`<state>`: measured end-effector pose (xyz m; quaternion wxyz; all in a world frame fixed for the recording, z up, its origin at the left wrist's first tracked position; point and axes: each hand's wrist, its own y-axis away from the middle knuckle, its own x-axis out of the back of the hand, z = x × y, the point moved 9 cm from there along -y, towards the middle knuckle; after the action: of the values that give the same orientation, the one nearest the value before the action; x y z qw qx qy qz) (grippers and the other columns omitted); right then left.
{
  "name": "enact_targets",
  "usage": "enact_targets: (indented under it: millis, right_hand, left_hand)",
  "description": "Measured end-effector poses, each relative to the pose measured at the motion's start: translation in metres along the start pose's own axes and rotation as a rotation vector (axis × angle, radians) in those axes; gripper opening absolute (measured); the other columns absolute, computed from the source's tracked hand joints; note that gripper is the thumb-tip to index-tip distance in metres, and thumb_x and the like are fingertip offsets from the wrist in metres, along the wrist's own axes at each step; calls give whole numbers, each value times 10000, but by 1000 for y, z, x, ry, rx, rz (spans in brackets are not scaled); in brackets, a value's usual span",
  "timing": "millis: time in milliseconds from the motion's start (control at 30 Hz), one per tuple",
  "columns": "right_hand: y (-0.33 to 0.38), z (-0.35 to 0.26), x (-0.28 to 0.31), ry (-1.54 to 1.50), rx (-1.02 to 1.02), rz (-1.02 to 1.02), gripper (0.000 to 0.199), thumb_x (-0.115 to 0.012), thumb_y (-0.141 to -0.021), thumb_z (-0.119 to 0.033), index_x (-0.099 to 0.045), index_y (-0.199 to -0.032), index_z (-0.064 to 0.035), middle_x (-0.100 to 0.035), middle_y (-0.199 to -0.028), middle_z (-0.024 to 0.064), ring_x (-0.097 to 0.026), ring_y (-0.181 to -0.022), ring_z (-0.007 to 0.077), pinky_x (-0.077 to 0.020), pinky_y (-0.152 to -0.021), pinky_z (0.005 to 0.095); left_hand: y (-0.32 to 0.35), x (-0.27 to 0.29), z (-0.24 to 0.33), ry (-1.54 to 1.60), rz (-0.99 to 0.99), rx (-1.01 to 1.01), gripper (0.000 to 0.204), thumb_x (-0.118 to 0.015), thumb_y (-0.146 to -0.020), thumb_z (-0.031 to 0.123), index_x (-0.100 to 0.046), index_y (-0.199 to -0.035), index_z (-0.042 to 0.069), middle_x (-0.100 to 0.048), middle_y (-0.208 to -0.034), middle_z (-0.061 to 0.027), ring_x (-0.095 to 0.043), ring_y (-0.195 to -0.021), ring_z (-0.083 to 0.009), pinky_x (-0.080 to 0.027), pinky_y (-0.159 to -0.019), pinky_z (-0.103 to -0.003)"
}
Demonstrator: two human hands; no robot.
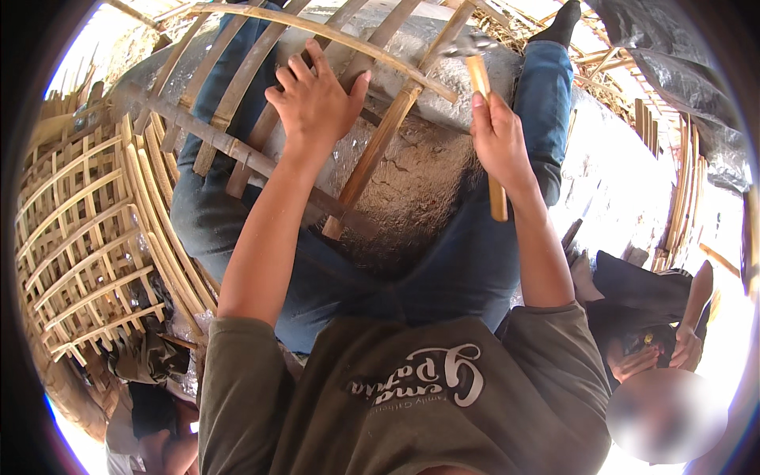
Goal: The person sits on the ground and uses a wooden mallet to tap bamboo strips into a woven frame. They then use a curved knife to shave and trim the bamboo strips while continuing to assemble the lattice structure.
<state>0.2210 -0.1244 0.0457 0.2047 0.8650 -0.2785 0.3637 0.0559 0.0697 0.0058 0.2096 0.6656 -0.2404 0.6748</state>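
A lattice of bamboo slats (378, 146) lies across my lap and over the grey block between my legs. My left hand (317, 99) rests on its slats, palm down and fingers spread. My right hand (501, 141) is wrapped round the wooden handle of a hammer (479, 77), to the right of the lattice. The hammer's metal head is blurred and sits close to the lattice's far right corner, where a long curved strip (356, 38) crosses the slats. Whether the head touches the bamboo, I cannot tell.
Woven bamboo panels (83, 237) stand on the left beside my knee. A person (649, 317) sits at the lower right, another person (150, 427) at the lower left. Dark plastic sheeting (673, 71) hangs at the upper right, near more bamboo strips (687, 190).
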Motion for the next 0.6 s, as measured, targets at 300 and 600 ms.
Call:
enact_targets:
  millis: [300,600]
  right_hand:
    - [-3,12,-4,98,107,6,326,-500,-1049,-251,-540,-874,21,-585,-673,237,-602,-604,416,-455,-588,481]
    - [-5,21,7,-94,-9,53,355,-477,-1059,-292,-527,-887,14,-571,-657,232,-592,-590,422,-448,-583,483]
  left_hand:
    - [-1,5,3,11,63,-18,936,-460,-923,694,-344,-1502,-32,-535,-1247,-251,-516,-1135,-382,-417,-876,-555]
    - [-2,2,2,-16,18,-15,948,-432,-934,708,-298,-1526,-20,-480,-1316,-271,-512,-1132,-392,-418,-865,-549]
